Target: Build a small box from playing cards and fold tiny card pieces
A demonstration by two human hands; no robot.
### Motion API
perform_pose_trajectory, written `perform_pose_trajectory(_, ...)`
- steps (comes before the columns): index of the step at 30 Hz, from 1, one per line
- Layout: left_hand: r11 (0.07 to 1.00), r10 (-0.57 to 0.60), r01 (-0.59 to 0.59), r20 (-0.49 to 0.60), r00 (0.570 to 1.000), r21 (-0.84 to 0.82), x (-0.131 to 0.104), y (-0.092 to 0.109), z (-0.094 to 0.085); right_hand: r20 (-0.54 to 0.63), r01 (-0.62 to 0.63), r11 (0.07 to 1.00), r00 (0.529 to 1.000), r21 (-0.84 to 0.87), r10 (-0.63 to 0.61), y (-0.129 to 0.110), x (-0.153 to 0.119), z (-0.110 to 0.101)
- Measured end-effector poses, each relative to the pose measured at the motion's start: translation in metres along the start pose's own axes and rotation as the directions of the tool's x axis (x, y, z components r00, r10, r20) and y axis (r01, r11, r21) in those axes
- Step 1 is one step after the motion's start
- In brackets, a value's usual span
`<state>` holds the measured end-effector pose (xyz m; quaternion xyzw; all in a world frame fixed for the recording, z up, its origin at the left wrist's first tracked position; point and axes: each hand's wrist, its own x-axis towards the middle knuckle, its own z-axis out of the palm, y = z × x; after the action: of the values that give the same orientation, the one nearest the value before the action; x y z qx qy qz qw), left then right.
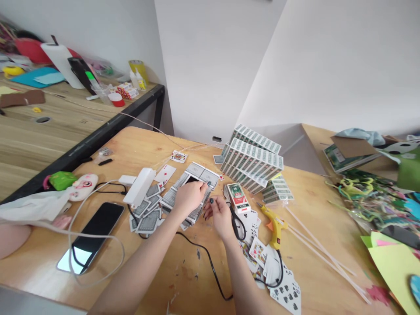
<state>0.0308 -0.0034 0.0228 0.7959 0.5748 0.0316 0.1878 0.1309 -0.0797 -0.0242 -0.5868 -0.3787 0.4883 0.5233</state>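
Observation:
A flat assembly of grey-backed playing cards (197, 169) lies at the table's middle, with a dark gap partly showing in it. Over its right part is my left hand (191, 195), its fingers closed in a pinch near the edge; whatever is between them is too small to make out. My right hand (218, 214) is just right of the assembly, fingers curled and partly apart, with nothing visible in them. Close by on the right are a red and green card box (238, 197) and black-handled scissors (239, 225). A yellow glue gun (277, 227) lies farther right.
Stacked card boxes (252, 157) stand behind. Loose cards (149, 210) lie left, others (288, 291) at front right. A phone (95, 234), white power strip (140, 187) and cables occupy the left. Clear glue sticks (328, 253) and coloured scraps (393, 262) are on the right.

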Motion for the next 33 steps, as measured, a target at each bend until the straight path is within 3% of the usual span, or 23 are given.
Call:
perform_pose_trajectory(3,1.000,0.005,-0.005,-0.015,1.000,0.012,0.000,-0.001,0.002,-0.022,-0.061,0.996,0.998,0.063,0.063,-0.002,0.004,0.001)
perform_pose_trajectory(6,1.000,0.006,-0.006,-0.024,1.000,0.012,0.001,-0.002,0.004,-0.046,-0.079,0.996,0.996,-0.035,0.077,-0.003,0.012,0.006)
perform_pose_trajectory(10,1.000,0.026,-0.026,-0.038,0.999,0.013,0.002,-0.004,0.006,-0.156,0.080,0.936,0.978,-0.343,-0.140,-0.002,0.018,0.013)
perform_pose_trajectory(14,0.999,0.034,-0.033,-0.046,0.998,0.013,0.002,-0.005,0.007,-0.144,0.203,0.818,0.934,-0.538,-0.326,-0.002,0.015,0.013)
perform_pose_trajectory(19,0.999,0.030,-0.029,-0.050,0.998,0.025,0.003,-0.005,0.008,-0.057,0.272,0.818,0.936,-0.507,-0.347,-0.001,0.003,0.010)
perform_pose_trajectory(24,1.000,0.019,-0.018,-0.027,0.999,0.015,0.002,-0.004,0.006,0.048,0.170,0.948,0.985,-0.270,-0.163,0.005,-0.005,0.004)
perform_pose_trajectory(26,1.000,0.010,-0.010,-0.018,1.000,0.008,0.002,-0.003,0.004,-0.008,0.133,0.964,0.990,-0.231,-0.139,0.005,-0.004,0.001)
perform_pose_trajectory(29,1.000,0.003,-0.003,-0.011,1.000,0.003,0.001,-0.002,0.003,-0.134,0.130,0.943,0.975,-0.306,-0.178,0.004,0.000,-0.002)
perform_pose_trajectory(33,1.000,0.010,-0.010,-0.006,1.000,0.002,0.001,-0.002,0.002,-0.147,0.139,0.858,0.960,-0.494,-0.240,-0.002,0.005,-0.001)
